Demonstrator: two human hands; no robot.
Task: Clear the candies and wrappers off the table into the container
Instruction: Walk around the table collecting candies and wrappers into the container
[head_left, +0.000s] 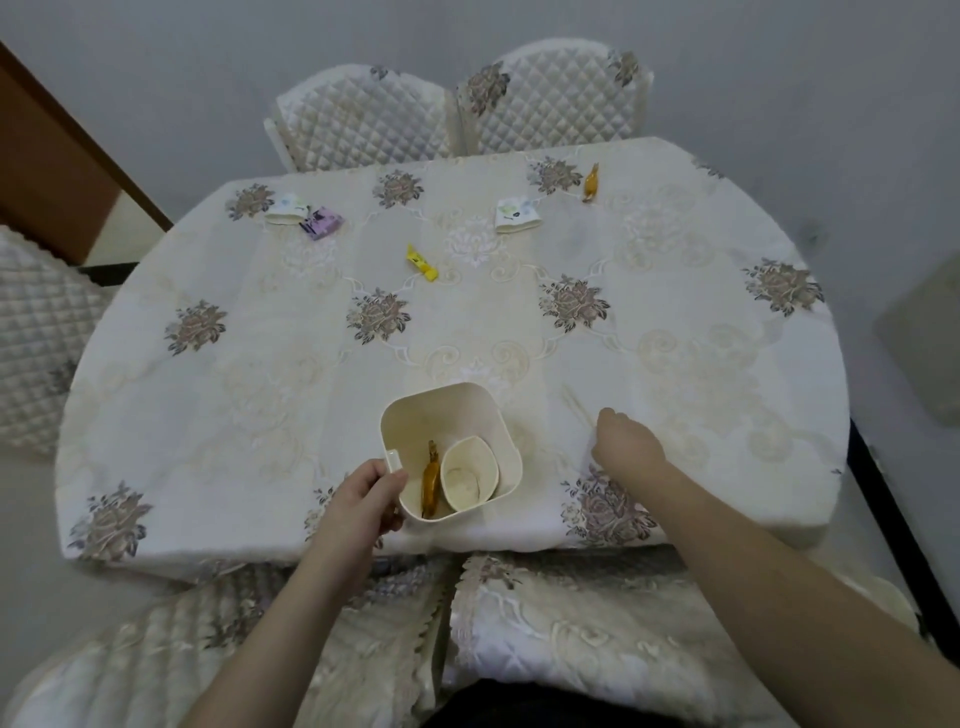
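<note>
On the near edge of the table (208, 415), the cream container (452, 449) sits just in front of the person, left hand (363, 496) curled round its handle side, fingers grasping the rim corner. Inside so far: one amber-wrapped candy (430, 480) and a paper cup (469, 475) lying on its side. Right hand (626, 441) is down on the cloth just right of the container, fingers bunched at a thin pale stick (576, 408), maybe a toothpick or skewer; can't tell if it's actually pinched or only touched, fingertips are hidden under the knuckles. Left to clear, all on the far half and well apart from the container: yellow candy (422, 264) near centre, purple wrapper (321, 222) touching a tipped paper cup (285, 209) at far left, a second tipped cup (515, 214) far centre-right, another amber candy (591, 183) near the far edge. My read: early stage, roughly a third done at best. Near side looks almost clean once that stick goes in. The remaining items are out of easy reach from this stance, so the container probably needs sliding forward or the person has to lean in.
</note>
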